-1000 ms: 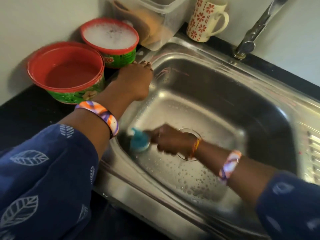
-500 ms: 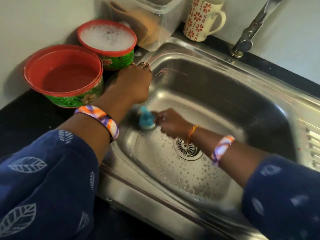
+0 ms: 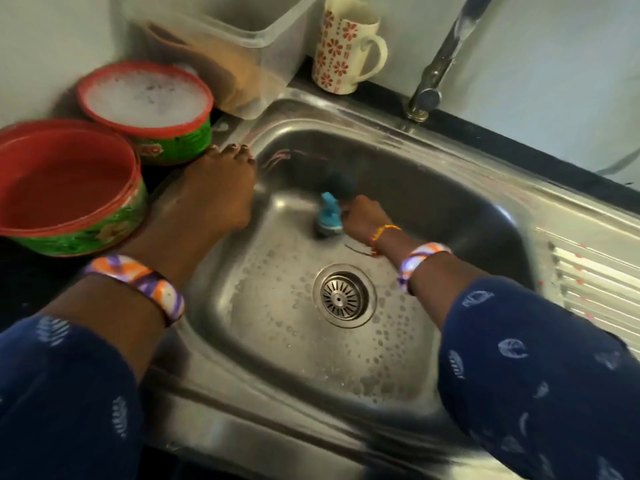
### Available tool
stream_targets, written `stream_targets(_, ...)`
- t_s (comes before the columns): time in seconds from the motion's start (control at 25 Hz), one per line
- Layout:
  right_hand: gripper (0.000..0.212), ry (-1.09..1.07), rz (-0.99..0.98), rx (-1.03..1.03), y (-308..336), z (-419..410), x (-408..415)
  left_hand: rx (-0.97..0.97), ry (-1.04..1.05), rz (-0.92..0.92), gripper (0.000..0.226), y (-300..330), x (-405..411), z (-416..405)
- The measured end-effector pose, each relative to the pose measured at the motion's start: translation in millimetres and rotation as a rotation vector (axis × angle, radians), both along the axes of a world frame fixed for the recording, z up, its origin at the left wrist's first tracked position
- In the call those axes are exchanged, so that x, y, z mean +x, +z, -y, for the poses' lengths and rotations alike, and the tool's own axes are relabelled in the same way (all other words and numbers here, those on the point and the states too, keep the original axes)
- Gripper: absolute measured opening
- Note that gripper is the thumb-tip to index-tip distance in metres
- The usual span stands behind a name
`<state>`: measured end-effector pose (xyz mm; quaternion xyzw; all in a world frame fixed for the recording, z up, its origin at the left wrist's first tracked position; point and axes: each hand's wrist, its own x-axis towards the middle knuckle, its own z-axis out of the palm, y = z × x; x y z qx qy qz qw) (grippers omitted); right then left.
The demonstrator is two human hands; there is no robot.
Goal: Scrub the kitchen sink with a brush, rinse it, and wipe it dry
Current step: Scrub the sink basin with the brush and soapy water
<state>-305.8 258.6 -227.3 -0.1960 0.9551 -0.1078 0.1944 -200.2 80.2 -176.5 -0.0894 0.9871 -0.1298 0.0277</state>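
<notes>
Our right hand [image 3: 362, 216] closes around the blue brush [image 3: 329, 216], pressing its head to the sink [image 3: 433, 174] floor just beyond the drain [image 3: 344, 296] — likely so the bristles bite. Our left hand [image 3: 211, 195] lies flat and empty on the rim left of the drain, seemingly as a brace. Farther left of the drain, a tub of suds [image 3: 145, 98] sits within reach on the table [image 3: 20, 268].
</notes>
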Motion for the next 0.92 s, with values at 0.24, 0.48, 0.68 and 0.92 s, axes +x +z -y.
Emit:
stream_targets(0.24,0.034,-0.484,0.082,0.091,7,-160,18,0.022,-0.024,0.02,0.06,-1,-1,3)
stream_targets(0.48,0.032,-0.188,0.198,-0.027,-13,-63,68,0.055,-0.051,0.02,0.06,0,0,4)
stream_targets(0.68,0.035,-0.198,0.221,0.047,-11,-69,86,0.081,-0.076,-0.017,0.055,-1,2,11)
stream_targets(0.92,0.041,-0.028,0.191,0.139,-7,-44,96,0.127,-0.058,-0.03,0.056,-7,-6,15)
